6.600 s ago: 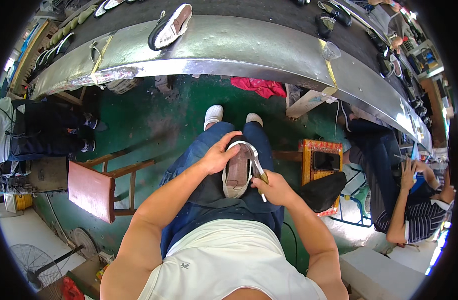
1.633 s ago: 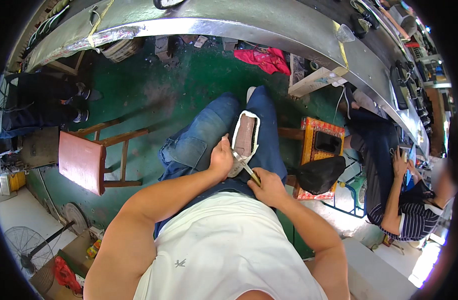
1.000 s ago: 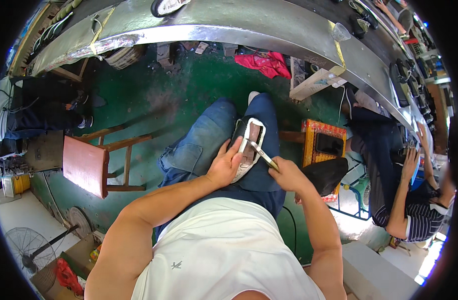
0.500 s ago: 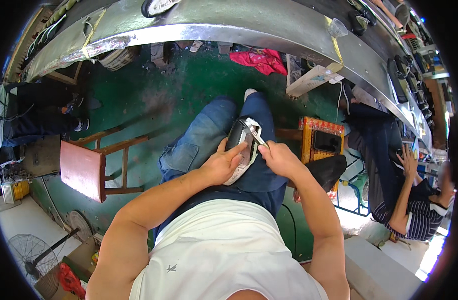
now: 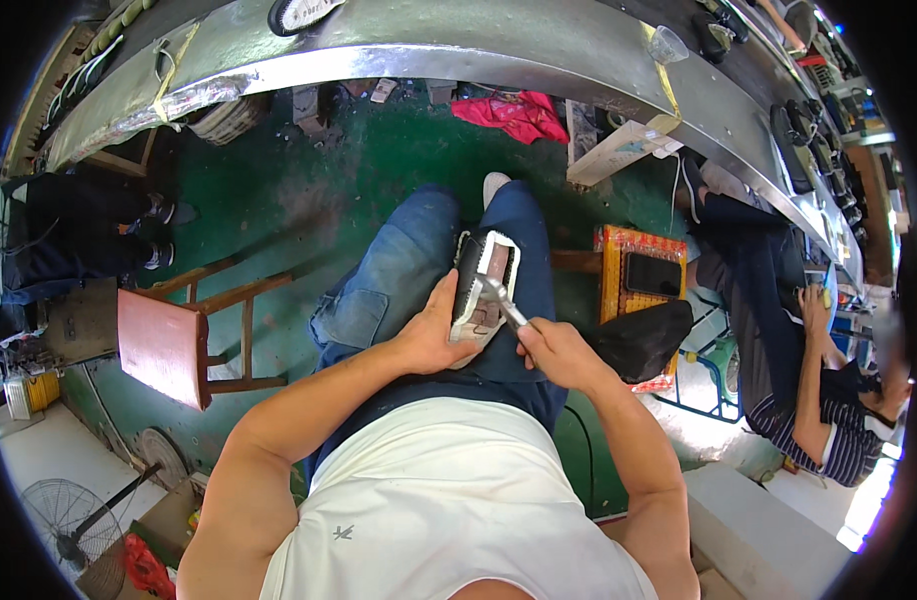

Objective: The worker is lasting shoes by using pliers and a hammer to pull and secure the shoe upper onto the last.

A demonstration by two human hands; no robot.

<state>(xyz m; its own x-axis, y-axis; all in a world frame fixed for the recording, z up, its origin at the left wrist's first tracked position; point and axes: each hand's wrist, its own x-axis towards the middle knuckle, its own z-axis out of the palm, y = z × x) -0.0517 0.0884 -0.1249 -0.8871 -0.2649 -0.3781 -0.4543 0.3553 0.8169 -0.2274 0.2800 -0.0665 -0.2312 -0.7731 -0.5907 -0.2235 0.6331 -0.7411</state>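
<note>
An unfinished shoe [image 5: 497, 262] lies bottom up across my thighs, its dark side to the left. A white rim surrounds its pinkish-brown bottom. My left hand [image 5: 437, 330] is wrapped round the shoe's near left side, thumb stretched along the edge and the other fingers partly hidden beneath. In my right hand [image 5: 559, 352] is a silver metal hand tool with a hammer-like head [image 5: 492, 288], gripped by its handle. The head is over the middle of the shoe's bottom; whether it touches I cannot tell.
Ahead runs a metal-edged workbench [image 5: 399, 62] with a shoe [image 5: 301, 14] on it. A red-topped stool [image 5: 164, 345] stands left. To my right, a phone [image 5: 654, 275] lies on a patterned seat beside a black bundle [image 5: 644, 342]. Another person [image 5: 829, 420] sits farther right.
The tool's head has come back from the shoe's far end to its middle. My right hand moved nearer to me; my left fingers left the bottom and now hold the side.
</note>
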